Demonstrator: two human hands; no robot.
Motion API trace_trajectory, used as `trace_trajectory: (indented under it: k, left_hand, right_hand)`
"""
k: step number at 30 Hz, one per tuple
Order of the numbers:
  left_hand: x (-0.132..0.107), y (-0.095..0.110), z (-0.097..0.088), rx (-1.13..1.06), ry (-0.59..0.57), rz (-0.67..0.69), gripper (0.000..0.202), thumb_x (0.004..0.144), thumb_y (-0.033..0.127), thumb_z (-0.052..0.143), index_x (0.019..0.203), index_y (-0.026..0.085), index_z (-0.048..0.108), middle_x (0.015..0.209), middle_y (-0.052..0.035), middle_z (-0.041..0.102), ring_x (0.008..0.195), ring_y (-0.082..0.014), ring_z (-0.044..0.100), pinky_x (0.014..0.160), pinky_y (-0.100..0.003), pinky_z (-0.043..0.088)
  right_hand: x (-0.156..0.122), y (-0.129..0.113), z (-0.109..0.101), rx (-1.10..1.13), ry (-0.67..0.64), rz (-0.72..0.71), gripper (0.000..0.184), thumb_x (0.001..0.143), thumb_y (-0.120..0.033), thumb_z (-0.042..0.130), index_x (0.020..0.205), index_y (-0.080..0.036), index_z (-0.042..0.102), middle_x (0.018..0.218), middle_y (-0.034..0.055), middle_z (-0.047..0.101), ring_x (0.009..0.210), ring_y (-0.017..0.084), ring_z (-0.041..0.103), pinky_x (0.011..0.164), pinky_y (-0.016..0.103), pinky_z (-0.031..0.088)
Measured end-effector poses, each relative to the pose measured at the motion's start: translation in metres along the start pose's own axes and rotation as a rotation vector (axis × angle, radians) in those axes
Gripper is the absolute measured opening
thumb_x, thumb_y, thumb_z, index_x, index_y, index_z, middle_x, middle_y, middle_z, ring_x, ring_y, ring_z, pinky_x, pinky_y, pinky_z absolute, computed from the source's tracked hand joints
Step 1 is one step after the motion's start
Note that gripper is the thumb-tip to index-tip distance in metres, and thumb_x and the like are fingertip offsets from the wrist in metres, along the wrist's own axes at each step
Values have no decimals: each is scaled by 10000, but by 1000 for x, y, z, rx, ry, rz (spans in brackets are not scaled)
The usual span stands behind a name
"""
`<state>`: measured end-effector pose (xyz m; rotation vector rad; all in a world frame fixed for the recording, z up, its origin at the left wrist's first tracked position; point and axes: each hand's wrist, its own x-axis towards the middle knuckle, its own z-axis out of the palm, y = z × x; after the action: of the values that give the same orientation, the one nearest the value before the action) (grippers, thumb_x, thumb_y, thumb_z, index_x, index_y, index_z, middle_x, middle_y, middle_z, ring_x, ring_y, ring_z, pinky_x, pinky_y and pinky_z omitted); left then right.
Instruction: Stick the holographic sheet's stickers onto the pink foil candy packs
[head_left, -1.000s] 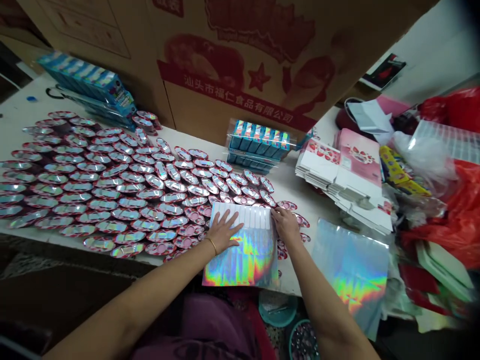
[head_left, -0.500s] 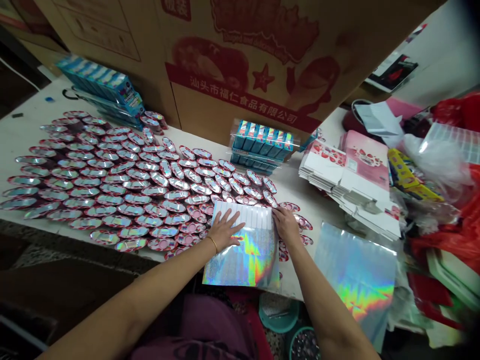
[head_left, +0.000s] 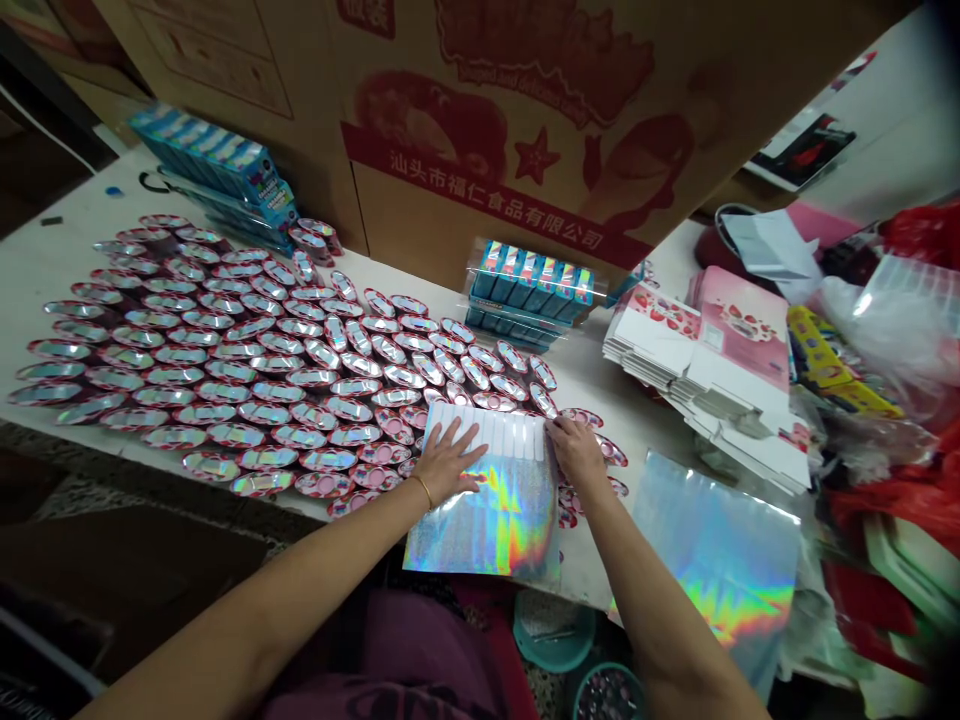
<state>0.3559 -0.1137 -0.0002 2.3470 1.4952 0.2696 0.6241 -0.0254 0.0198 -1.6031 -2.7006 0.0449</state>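
Holographic sheet (head_left: pixel 487 510) lay at the near edge of the white table (head_left: pixel 45 270), directly in front of the person, with its lower edge hanging slightly past the table's rim. In the head view, a row of narrow white strips (head_left: pixel 499 436) ran across its far end.

The left hand (head_left: pixel 448 462) rested flat on the sheet's upper left part, released, with fingers spread and palm down. A thin gold bracelet (head_left: pixel 424 489) sat on that wrist. The right hand (head_left: pixel 576 452) was at the sheet's upper right corner, its fingers curled down onto the edge. Whether it pinched the sheet or only pressed on it could not be told.

Many shiny oval pieces (head_left: pixel 225 370) with red rims covered the table to the left and beyond the sheet in overlapping rows, and some lay partly under it. A second holographic sheet (head_left: pixel 720 560) lay to the right, apart from the first.

Farther back stood a wrapped pack of blue boxes (head_left: pixel 529 290) against a large cardboard carton (head_left: pixel 525 120) printed in red. Another stack of blue boxes (head_left: pixel 217 175) lay at the far left. Flattened pink-and-white cartons (head_left: pixel 705 350) were piled to the right, beside red plastic bags (head_left: pixel 900 490).
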Motion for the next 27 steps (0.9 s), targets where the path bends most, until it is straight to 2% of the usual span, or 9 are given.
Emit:
trace_trajectory:
  k: [6, 8, 11, 14, 16, 19, 22, 24, 27]
  left_hand:
    - [0, 0, -2, -19, -7, -5, 680, 662, 550, 602, 1276, 335, 402, 1422, -49, 291, 1323, -326, 143, 1032, -546, 143]
    - [0, 1, -3, -22, -14, -10, 678, 665, 540, 607, 1277, 334, 400, 1422, -50, 289, 1324, -323, 141, 1031, -544, 146]
    - [2, 3, -6, -27, -33, -19, 664, 676, 553, 587, 1275, 337, 400, 1429, -40, 275, 1326, -323, 134, 1029, -552, 148]
    - [4, 8, -13, -65, -65, -22, 673, 671, 550, 595, 1273, 314, 410, 1437, -43, 253, 1327, -336, 115, 1029, -564, 139]
    - [1, 11, -21, -168, -43, -38, 598, 726, 471, 579, 1270, 273, 425, 1428, -54, 272, 1329, -317, 127, 1044, -542, 137]
    - [-18, 12, -40, -584, 119, -167, 385, 857, 368, 400, 1190, 213, 516, 1316, -68, 456, 1254, -222, 343, 1033, -421, 262]
    - [-51, 2, -63, -1154, 231, -507, 499, 878, 474, 247, 1063, 170, 597, 1068, -91, 628, 984, -182, 573, 839, -338, 442]
    - [-72, -11, -77, -1451, 253, -728, 593, 834, 581, 253, 1020, 144, 608, 966, -105, 650, 851, -174, 612, 714, -298, 470]
    - [-96, -32, -90, -1678, 267, -909, 549, 763, 606, 416, 981, 140, 608, 905, -91, 644, 733, -134, 607, 596, -233, 441]
  right_hand:
    - [-6, -4, -18, 86, 33, 36, 225, 853, -225, 410, 887, -181, 628, 995, 91, 591, 891, 214, 497, 777, 341, 364]
    - [-10, -7, -44, 162, 32, 20, 211, 841, -240, 415, 823, -178, 616, 933, 95, 595, 851, 207, 513, 751, 332, 384]
    - [-25, -21, -104, 337, 66, 46, 193, 826, -308, 436, 755, -208, 584, 788, 69, 588, 750, 190, 529, 689, 313, 408]
    - [-38, -49, -160, 561, 18, 110, 136, 798, -357, 499, 786, -248, 580, 761, 39, 594, 674, 161, 535, 592, 274, 405]
    - [-39, -75, -178, 713, 1, 109, 132, 781, -362, 527, 793, -248, 593, 753, 35, 599, 660, 155, 535, 585, 268, 406]
    - [-26, -123, -170, 955, -48, 162, 160, 754, -374, 552, 752, -223, 606, 715, 33, 599, 644, 154, 531, 589, 272, 407]
    - [-10, -171, -135, 1228, -110, 340, 204, 714, -396, 582, 696, -193, 597, 659, 18, 591, 613, 142, 529, 570, 261, 400]
    - [-3, -197, -109, 1397, -162, 455, 221, 688, -397, 604, 682, -177, 591, 605, 3, 580, 573, 124, 516, 552, 245, 389]
    - [-1, -226, -81, 1564, -245, 540, 229, 653, -384, 637, 669, -161, 588, 554, -10, 570, 527, 99, 485, 527, 222, 362]
